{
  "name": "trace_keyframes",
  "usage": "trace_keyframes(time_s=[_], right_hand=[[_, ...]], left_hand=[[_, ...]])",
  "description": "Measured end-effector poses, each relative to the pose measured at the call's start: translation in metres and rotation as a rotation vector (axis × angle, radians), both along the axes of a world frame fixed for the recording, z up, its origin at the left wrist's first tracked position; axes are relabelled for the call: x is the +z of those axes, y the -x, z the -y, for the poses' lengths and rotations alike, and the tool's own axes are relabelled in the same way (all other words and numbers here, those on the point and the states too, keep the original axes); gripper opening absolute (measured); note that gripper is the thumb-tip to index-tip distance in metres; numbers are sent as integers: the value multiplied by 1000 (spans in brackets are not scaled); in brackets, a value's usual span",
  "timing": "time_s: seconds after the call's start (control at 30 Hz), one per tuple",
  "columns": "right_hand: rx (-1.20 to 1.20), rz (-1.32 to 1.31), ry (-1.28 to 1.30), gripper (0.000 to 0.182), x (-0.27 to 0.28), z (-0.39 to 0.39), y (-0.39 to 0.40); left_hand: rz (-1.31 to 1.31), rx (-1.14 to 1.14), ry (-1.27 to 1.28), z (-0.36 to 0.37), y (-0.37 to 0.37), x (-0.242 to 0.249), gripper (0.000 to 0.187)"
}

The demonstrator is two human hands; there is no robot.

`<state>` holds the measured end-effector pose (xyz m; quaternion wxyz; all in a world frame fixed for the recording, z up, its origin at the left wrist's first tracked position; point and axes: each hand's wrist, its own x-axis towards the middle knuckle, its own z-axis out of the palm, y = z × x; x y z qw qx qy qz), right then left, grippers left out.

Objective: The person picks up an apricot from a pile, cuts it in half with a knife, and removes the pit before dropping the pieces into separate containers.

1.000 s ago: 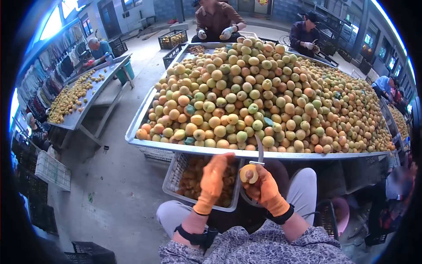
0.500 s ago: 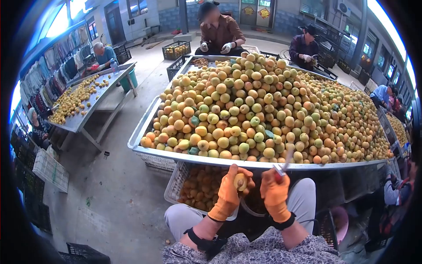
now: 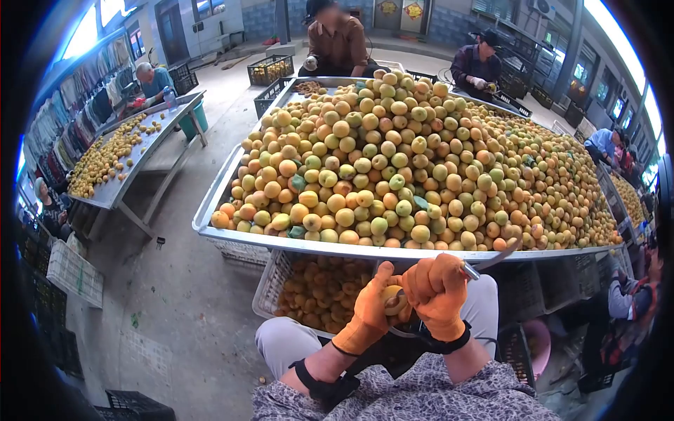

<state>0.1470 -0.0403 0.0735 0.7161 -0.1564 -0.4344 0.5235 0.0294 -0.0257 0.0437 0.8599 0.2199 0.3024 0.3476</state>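
Observation:
Before my lap, my left hand (image 3: 366, 314) in an orange glove is closed around an apricot (image 3: 394, 302) with its cut side showing. My right hand (image 3: 439, 291), also gloved, is curled round the handle of a knife (image 3: 495, 261), its blade pointing up and to the right. The fingers of that hand meet the apricot, and what the fingertips do there is hidden. Past both hands is the metal rim of a table (image 3: 337, 245) heaped with whole apricots (image 3: 393, 161). Below it, a white crate (image 3: 264, 286) holds apricot halves (image 3: 319, 291).
A second table (image 3: 151, 144) with scattered fruit stands at left. Two people (image 3: 340, 38) in gloves sit across the heap; others are at the far left and right. Crates (image 3: 76, 274) stack at left, and a pink basin (image 3: 539, 347) sits at lower right.
My right hand has moved left and in against the apricot, and the knife blade has swung from upright to slanting right. My left hand still holds the apricot. The view has shifted slightly.

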Motion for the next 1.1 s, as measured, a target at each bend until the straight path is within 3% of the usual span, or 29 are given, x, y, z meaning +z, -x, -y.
trace_keyframes(time_s=[0.17, 0.23, 0.3, 0.37, 0.5, 0.63, 0.8, 0.97, 1.1], right_hand=[[-118, 226, -211, 56, 4, 4, 6], [-141, 301, -182, 58, 2, 4, 7], [-75, 115, -189, 56, -13, -2, 6], [7, -60, -37, 51, -24, -5, 0], [21, -53, 107, 50, -20, -8, -1], [6, -228, 374, 53, -18, -10, -2], [-114, -217, 535, 53, -11, -12, -4], [-116, -334, 696, 54, -8, -15, -13], [-56, -298, 522, 55, -24, -17, -19]], left_hand=[[39, -32, 78, -2, -2, -4, 54], [83, -41, 91, -2, -3, -9, 55], [71, 17, 144, -2, -6, -10, 54], [-3, 53, 98, -2, -7, -5, 54], [-139, 71, -115, -6, -8, -14, 56], [-198, 105, -210, -7, -14, -23, 51], [-193, 107, -215, -4, -22, -43, 44], [-216, 156, -389, -2, -28, -50, 50], [-240, 130, -148, -8, -31, -44, 44]])
